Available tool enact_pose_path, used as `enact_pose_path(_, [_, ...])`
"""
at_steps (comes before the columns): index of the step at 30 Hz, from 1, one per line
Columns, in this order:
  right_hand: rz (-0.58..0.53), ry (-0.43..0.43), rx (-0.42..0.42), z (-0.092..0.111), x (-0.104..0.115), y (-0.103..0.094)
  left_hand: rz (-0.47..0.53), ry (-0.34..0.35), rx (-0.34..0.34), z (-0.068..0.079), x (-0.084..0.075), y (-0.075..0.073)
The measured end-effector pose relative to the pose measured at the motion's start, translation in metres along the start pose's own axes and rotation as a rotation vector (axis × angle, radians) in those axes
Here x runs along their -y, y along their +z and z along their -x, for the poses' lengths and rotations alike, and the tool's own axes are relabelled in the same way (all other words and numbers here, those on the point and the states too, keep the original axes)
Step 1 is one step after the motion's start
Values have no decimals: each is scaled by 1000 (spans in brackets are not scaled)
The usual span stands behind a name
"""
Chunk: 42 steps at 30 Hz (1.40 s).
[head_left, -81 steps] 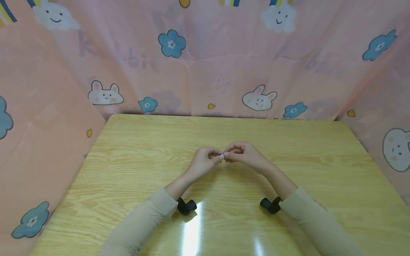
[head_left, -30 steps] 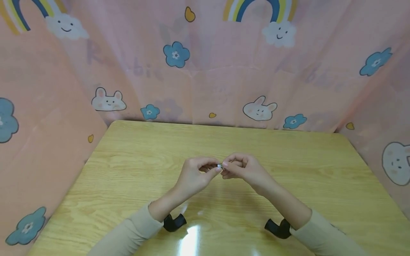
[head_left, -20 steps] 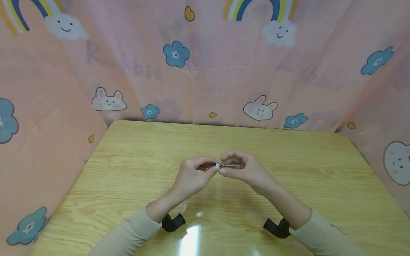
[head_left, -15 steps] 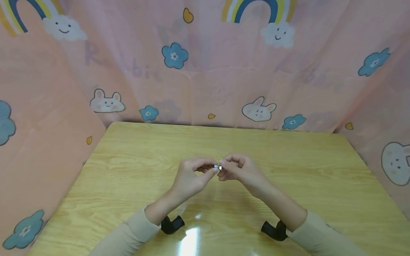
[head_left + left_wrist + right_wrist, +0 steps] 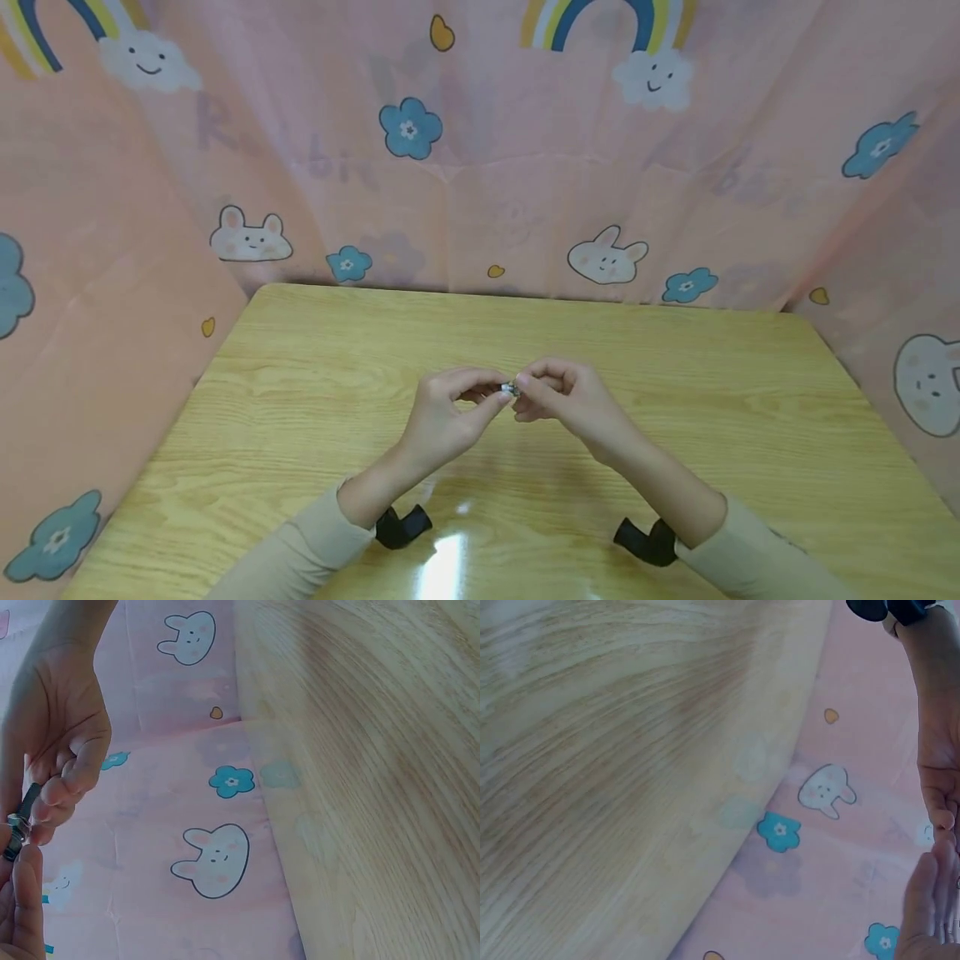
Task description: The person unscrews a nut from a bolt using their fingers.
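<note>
A small metal bolt (image 5: 28,801) with what looks like a nut or washer ring (image 5: 19,821) on it is held between both hands above the table. In the head view my left hand (image 5: 450,412) pinches one end of it between thumb and index finger. My right hand (image 5: 573,400) grips the other end from the right, its thumb laid across the shank and the remaining fingers curled beneath. Only a short shiny part of the bolt shows between the fingertips there. The right wrist view shows both hands at its right edge, with the bolt almost wholly hidden.
The light wood-grain table (image 5: 337,350) lies under the hands. A pink cloth (image 5: 480,192) printed with rabbits and flowers rises behind it and at both sides. Black wrist cameras sit below the left wrist (image 5: 403,527) and right wrist (image 5: 647,542).
The head view has tilted up since the oldest frame. Right fingers spread off the shank about 0.7 s ago, baring it, then took hold of it again. The left hand keeps its pinch.
</note>
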State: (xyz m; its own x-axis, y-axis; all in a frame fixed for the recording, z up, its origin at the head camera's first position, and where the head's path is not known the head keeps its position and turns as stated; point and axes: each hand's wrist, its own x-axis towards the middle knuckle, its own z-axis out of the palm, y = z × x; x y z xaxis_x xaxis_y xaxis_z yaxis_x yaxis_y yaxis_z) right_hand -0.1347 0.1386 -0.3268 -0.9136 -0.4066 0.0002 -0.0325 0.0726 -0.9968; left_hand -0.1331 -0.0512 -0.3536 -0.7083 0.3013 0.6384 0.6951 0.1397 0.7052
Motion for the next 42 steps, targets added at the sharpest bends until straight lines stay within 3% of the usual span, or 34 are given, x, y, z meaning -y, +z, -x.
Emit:
enact_pose_path(6, [19,-48,20,3,2,-3,4,3,-2,0,-2,-2])
enact_pose_path(10, [50,-34,17,2,4,-3,10,2,-2,-1,-3,-2])
enact_pose_path(15, [24,-29,27,3,4,-3,17,9,2,-1,-5,-2])
enact_pose_path(21, [42,-83,29,4,5,-3,14,9,-4,-1,-7,-3])
enact_pose_path(29, [7,-71,37,5,6,1,25,1,-12,1,-11,-2])
enact_pose_path(33, [35,-116,42,5,8,-1,14,4,-18,-1,-13,-4])
enact_pose_path(42, [39,-76,26,4,12,-4,15,19,-18,-5,-15,-6])
